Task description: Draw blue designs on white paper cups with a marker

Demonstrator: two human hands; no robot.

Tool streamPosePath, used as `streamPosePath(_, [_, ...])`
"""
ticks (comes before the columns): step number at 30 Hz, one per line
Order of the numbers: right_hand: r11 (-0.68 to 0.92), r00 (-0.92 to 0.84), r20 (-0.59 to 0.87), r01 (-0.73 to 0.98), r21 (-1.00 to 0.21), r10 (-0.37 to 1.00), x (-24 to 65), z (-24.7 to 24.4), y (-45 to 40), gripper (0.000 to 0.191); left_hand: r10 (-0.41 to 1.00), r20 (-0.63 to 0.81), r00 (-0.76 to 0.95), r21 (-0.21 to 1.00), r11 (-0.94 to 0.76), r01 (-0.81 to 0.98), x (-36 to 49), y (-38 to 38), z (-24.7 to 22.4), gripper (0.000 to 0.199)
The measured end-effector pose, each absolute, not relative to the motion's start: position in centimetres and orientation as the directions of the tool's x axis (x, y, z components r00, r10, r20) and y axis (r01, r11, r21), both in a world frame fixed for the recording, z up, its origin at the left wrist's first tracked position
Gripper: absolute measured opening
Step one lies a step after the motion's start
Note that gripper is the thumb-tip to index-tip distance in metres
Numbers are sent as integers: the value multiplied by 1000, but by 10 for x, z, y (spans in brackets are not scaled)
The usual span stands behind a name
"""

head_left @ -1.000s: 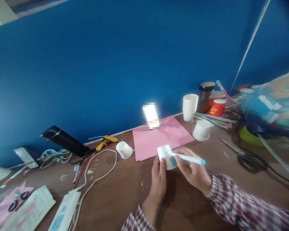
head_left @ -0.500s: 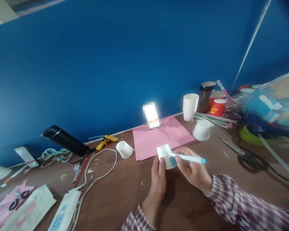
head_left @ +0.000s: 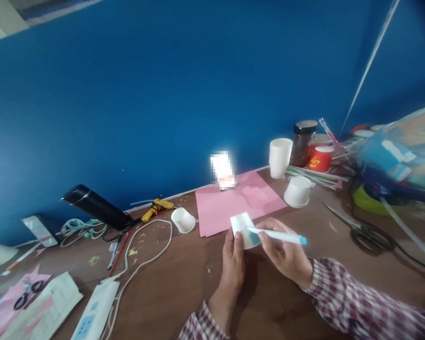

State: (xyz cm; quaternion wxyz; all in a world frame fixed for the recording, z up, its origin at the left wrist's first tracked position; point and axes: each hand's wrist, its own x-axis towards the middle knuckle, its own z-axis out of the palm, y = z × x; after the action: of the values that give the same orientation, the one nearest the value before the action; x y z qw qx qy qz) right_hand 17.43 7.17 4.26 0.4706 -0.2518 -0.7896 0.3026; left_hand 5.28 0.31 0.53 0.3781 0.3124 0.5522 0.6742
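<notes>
A white paper cup (head_left: 241, 223) with a blue coloured patch on its side is held by my left hand (head_left: 234, 255), fingers closed round its lower left. In my right hand (head_left: 285, 250) is a white marker (head_left: 278, 235) with a light blue end, gripped between thumb and fingers. Its tip meets the cup's side beside the blue patch. Just behind the cup lie pink paper sheets (head_left: 217, 210). One small white cup (head_left: 183, 220) stands upside down to the left, another (head_left: 297, 191) to the right.
At the back right are stacked white cups (head_left: 280, 158), a dark jar (head_left: 303, 144) and a red cup (head_left: 320, 159). Large scissors (head_left: 366, 233) lie at right. On the left are a yellow glue gun (head_left: 157, 208), a black cylinder (head_left: 95, 206), cables and a power strip (head_left: 95, 311).
The marker has shifted slightly in my right hand, its blue end a little further right and lower. My left hand and the cup have barely moved.
</notes>
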Motion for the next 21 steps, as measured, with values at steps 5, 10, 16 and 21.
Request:
streamPosePath(5, [698,-436,598,104,-709,672,173,41,70,10,867,20,-498,992,-80,-99,52,2,9,40])
streamPosePath(10, [708,-444,604,104,-699,661,172,42,72,10,864,34,-502,997,-65,-43,53,1,14,39])
streamPosePath(16, [704,-457,591,117,-701,665,172,44,71,12,863,31,-504,997,-63,-48,52,1,12,39])
streamPosePath(21, [711,-462,594,122,-693,658,172,45,71,11,860,33,-510,995,-78,-68,52,2,8,40])
